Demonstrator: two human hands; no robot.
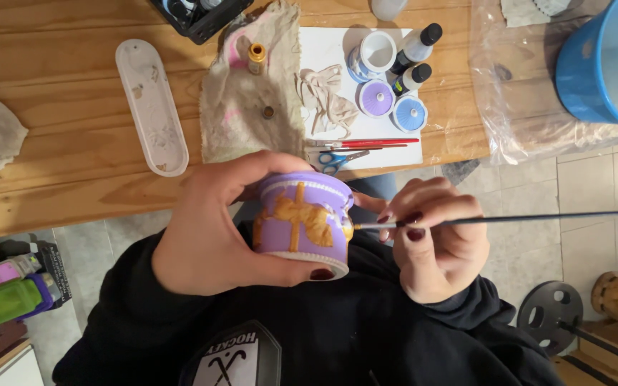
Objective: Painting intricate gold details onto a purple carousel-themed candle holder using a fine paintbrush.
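Note:
My left hand [212, 232] grips a small lilac carousel-shaped pot [302, 221] with a gold horse and pole in relief and white rims, held on its side over my lap. My right hand [434, 239] pinches a thin black-handled paintbrush [509, 219], its tip touching the gold part on the pot's right side. The handle points off to the right.
On the wooden table [59, 121] lie a white oblong tray [153, 106], a stained cloth [248, 93] with a small gold paint bottle [256, 58], blue scissors [339, 160], red brushes [373, 144], lilac and blue lids [375, 97], two dropper bottles [416, 44]. A blue bucket [606, 64] stands right.

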